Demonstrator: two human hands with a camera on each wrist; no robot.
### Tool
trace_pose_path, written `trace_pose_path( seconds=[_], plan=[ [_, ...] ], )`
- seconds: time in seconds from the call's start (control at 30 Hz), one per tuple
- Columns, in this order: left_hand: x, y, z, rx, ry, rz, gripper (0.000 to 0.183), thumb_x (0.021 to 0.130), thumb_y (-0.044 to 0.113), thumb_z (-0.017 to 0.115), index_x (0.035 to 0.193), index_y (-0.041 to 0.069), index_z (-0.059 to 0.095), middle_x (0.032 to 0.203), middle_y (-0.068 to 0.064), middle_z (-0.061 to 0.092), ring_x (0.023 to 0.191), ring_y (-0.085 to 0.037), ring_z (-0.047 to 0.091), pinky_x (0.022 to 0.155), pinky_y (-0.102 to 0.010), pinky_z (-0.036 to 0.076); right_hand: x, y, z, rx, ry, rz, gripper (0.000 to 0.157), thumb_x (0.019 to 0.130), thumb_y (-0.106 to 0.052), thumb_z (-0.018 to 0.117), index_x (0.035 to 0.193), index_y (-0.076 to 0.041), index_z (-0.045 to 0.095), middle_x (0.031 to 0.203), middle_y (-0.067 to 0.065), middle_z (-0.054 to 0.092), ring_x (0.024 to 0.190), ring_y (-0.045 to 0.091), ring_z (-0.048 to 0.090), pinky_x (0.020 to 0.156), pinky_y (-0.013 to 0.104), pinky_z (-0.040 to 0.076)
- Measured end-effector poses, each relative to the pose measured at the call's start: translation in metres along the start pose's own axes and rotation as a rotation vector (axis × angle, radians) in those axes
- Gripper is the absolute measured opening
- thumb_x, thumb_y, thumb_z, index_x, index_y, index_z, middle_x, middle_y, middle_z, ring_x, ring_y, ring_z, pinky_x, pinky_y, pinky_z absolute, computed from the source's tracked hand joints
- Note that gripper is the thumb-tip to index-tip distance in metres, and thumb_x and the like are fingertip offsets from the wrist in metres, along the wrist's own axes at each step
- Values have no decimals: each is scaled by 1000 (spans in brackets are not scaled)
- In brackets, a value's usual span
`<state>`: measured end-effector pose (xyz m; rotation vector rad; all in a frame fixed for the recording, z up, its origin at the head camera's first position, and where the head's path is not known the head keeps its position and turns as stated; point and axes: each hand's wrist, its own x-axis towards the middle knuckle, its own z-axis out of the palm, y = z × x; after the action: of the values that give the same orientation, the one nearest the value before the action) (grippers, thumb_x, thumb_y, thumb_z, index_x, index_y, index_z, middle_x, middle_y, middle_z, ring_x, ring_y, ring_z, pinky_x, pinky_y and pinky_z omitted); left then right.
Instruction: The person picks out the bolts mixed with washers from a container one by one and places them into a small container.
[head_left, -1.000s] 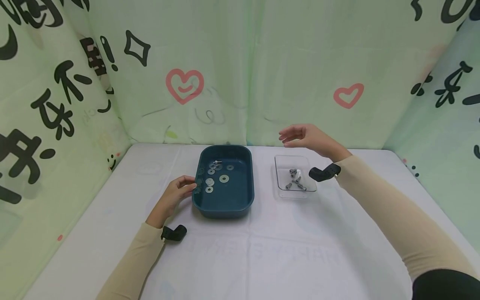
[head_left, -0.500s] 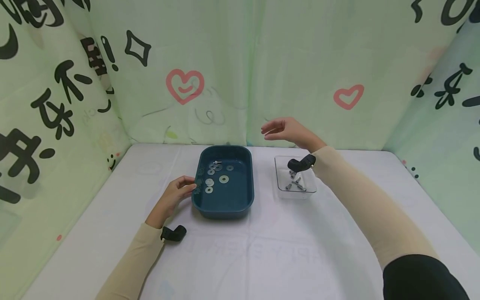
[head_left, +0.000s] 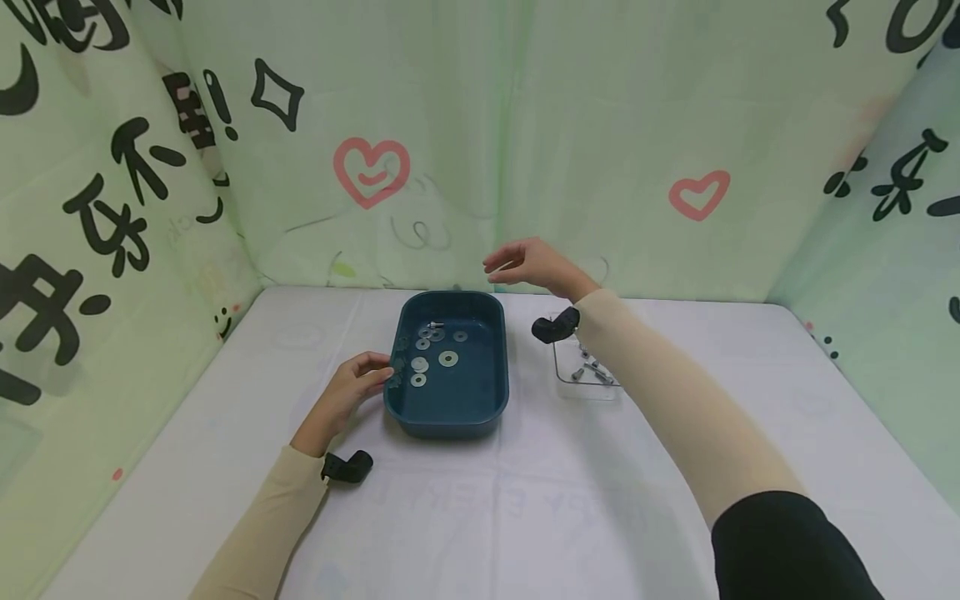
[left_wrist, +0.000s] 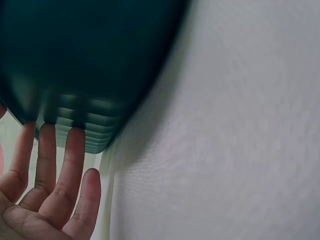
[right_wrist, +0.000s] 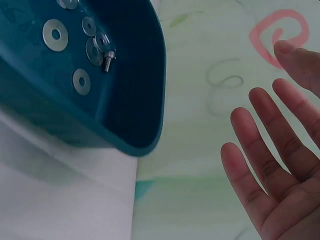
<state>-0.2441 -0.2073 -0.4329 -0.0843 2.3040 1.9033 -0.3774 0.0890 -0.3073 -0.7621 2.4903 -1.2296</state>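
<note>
A deep teal tray (head_left: pixel 480 392) stands on the table with several flat metal washers (head_left: pixel 447 358) inside it. Near its far end lies one small bolt (right_wrist: pixel 109 61), beside overlapping washers. My left hand (head_left: pixel 347 396) is at the tray's left side; in the left wrist view its fingers (left_wrist: pixel 75 150) reach straight against the outer wall. My right hand (head_left: pixel 538 265) hovers beyond the tray's far right corner. Its fingers (right_wrist: pixel 270 110) are loosely extended and spread in the right wrist view, with nothing between them. Washers show on the tray floor there too.
To the right of the tray stands a clear plastic box (head_left: pixel 588 395) holding several bolts (head_left: pixel 597 372); the right forearm partly covers it. A white cloth covers the table (head_left: pixel 450 517). A pale green printed curtain (head_left: pixel 600 125) hangs around the back and sides.
My right hand has moved left, from above the clear box's far side to near the tray's far right corner. My left hand and the tray have stayed put.
</note>
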Motion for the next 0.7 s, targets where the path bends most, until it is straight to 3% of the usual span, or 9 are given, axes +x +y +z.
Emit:
trace_pose_path(
  seconds=[0.47,0.7],
  plan=[
    [-1,1,-1,2,1,3,39,95,16,53,127,-5,47,131,-22,48,98,-9,56,99,-29,49,29,-7,48,50,-36,-17,34,85,-16,67,116,-3,63,117,15,64,105,25,62,92,38,53],
    [-1,1,-1,-2,-8,10,40,94,18,54,127,-5,47,129,-20,49,96,-5,55,97,-27,49,39,-5,68,88,-59,-8,36,87,-13,66,119,3,61,119,18,63,106,28,61,95,44,51]
  ],
)
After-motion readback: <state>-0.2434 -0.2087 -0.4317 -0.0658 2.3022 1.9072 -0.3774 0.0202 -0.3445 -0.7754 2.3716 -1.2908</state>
